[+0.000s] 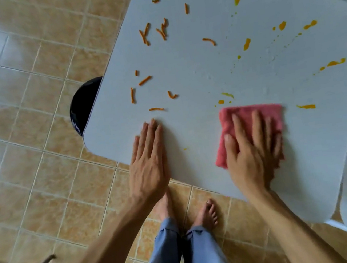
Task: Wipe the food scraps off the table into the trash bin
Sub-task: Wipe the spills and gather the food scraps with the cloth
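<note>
Pink terry cloth [254, 116], folded into a rough rectangle, lies on the pale table [203, 65] close to its near edge. The right hand [250, 150] presses it flat, fingers straight and spread, none curled round it. The left hand [147, 157] rests palm down on the bare top by the near-left corner, fingers straight and together, holding nothing. The orange strips [145, 80] lie scattered over the left half of the table, ahead and to the left of the cloth, between it and the left edge. They share no heading: some point along the left edge, others lie across it, and a few are bent. The dark trash bin [85, 103] stands on the floor, partly tucked under the left edge near that corner, so the wipe probably has to run leftward and a little away from the person. The left hand is the nearer to both strips and bin, and seems placed to steady or guide. Yellow-orange splashes [246, 44] dot the right half, mostly beyond the cloth toward the far and right edges, so a leftward pass from here would likely miss them.
</note>
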A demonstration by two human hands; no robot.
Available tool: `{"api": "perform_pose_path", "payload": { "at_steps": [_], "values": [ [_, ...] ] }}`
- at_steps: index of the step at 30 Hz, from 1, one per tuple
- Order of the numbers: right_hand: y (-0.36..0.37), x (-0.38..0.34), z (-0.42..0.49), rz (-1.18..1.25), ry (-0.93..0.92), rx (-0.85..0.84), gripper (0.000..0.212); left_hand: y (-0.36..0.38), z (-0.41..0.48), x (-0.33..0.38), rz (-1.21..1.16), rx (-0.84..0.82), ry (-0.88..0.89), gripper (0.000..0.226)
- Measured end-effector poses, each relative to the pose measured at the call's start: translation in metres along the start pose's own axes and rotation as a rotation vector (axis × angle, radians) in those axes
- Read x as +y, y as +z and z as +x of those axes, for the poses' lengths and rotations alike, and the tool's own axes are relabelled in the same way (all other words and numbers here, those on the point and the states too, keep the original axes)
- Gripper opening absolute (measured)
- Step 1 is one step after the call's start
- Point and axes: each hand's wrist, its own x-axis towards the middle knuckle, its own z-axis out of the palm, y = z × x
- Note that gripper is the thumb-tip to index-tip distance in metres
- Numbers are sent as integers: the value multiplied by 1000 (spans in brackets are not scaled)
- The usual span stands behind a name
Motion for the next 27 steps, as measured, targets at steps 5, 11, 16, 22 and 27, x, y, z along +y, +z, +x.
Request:
{"api": "perform_pose_path", "payload": {
  "at_steps": [5, 11, 16, 22, 27],
  "values": [
    [11, -63, 1, 51, -271, -84, 47, -3, -2, 0, -33, -31, -15, 55],
    [-17, 13, -46, 19, -333, -129, 50, -9, 2, -6, -12, -64, -4, 54],
    [14, -46, 4, 49, 11, 46, 44, -2, 0, -5, 13, -36, -15, 54],
    [-5, -60, -65, 93, -363, -152, 46, -5, 1, -10, 1, -61, 25, 56],
    [-7, -1, -18, 32, -168, 0, 45, -7, 1, -9, 21, -62, 27, 54]
  ]
}}
